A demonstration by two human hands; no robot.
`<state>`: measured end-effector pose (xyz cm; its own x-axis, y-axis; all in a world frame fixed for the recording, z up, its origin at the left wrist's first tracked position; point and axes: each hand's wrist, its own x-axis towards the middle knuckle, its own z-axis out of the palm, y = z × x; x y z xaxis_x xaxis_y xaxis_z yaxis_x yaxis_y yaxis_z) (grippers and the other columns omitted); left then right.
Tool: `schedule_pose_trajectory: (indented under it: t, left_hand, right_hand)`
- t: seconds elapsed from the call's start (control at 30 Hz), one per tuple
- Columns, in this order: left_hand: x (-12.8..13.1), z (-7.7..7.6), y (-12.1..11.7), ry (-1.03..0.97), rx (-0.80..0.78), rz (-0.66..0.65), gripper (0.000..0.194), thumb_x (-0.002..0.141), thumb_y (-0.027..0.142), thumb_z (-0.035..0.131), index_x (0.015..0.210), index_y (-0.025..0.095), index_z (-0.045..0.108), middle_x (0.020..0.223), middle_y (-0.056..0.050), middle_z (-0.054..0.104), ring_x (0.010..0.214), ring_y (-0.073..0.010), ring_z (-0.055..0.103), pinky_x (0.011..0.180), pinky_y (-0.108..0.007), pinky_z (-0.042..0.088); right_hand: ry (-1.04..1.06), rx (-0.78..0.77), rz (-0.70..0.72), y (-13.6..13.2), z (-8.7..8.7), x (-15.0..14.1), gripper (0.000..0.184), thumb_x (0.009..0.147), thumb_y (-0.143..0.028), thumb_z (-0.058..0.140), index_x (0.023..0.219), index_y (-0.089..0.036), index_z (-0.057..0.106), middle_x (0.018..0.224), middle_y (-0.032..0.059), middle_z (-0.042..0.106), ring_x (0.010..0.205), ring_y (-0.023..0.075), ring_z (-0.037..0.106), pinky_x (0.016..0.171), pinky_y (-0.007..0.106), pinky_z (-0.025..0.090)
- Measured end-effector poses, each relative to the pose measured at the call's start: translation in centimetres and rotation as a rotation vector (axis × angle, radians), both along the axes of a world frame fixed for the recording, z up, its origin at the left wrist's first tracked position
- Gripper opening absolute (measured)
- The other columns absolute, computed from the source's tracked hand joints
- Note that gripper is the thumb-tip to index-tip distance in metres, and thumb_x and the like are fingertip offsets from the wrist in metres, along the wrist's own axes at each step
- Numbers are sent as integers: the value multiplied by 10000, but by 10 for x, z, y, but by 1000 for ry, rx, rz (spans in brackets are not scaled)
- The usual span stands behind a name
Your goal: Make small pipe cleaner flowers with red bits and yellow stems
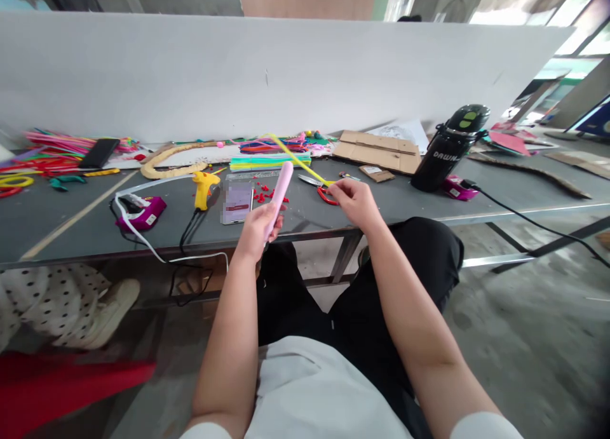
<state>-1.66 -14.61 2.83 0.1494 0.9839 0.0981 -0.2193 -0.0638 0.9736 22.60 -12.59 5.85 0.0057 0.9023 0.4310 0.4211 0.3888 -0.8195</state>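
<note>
My left hand [261, 228] is closed around a long, smooth pink stick with a rounded end [280, 194], tilted up and to the right; its exact kind does not show. A yellow pipe cleaner [298, 158] is pinched at its lower end by my right hand [352, 197], and its length slants up to the left. Red-handled scissors [328, 195] lie on the grey table [381, 205] beside my right fingers. Small red pieces [262, 196] are scattered next to a phone with a lit screen [238, 204], left of the pink stick.
A yellow glue gun [203, 191] and a purple power socket [143, 214] with cords sit at left. Bundled pipe cleaners [271, 162] and cardboard [376, 152] lie along the white partition [190, 77]. A black bottle [443, 153] stands at right. Another person's shoe [112, 315] is lower left.
</note>
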Motion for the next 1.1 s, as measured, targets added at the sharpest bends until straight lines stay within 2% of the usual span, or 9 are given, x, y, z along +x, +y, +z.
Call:
schedule_pose_trajectory:
  t: [0.17,0.3,0.5,0.67,0.87,1.1]
  left_hand:
    - [9,-5,1,98,-18,18,445,797,560,697,949,143,713,631,-14,565,430,-76,446,379,-214,248]
    - [19,-6,0,134,-12,30,405,828,552,666,833,148,684,567,2,516,405,-76,400,377,-228,214]
    - [26,-2,-3,157,-6,104,347,877,491,616,740,172,628,531,10,469,381,-68,361,359,-227,178]
    - [28,-7,-1,131,4,134,358,891,492,597,713,183,612,521,0,451,380,-70,356,355,-233,167]
    - [16,-11,6,100,10,202,417,870,560,610,729,168,630,541,-6,469,371,-60,362,345,-224,172]
    - [-4,-5,9,-6,-7,292,399,812,547,653,760,153,620,516,30,472,342,-48,343,318,-195,178]
  right_hand:
    - [-92,32,89,0,-4,-24,263,895,-389,565,820,-161,674,684,5,591,624,130,468,605,282,349]
    - [-134,52,143,-1,-8,-36,241,903,-354,552,805,-163,661,665,-3,580,621,127,472,614,276,355]
    - [-145,30,146,-3,-10,-41,260,912,-385,557,794,-171,645,649,-8,564,606,126,460,595,271,348]
    - [-157,58,145,-3,-8,-39,243,912,-360,552,791,-174,650,667,-2,581,626,130,477,612,270,359]
    - [-200,56,110,-1,-8,-28,241,902,-360,560,794,-174,669,640,-7,566,602,128,453,615,278,348]
    - [-206,36,-42,9,-2,17,267,879,-382,585,777,-160,692,616,-3,541,591,126,426,586,290,320]
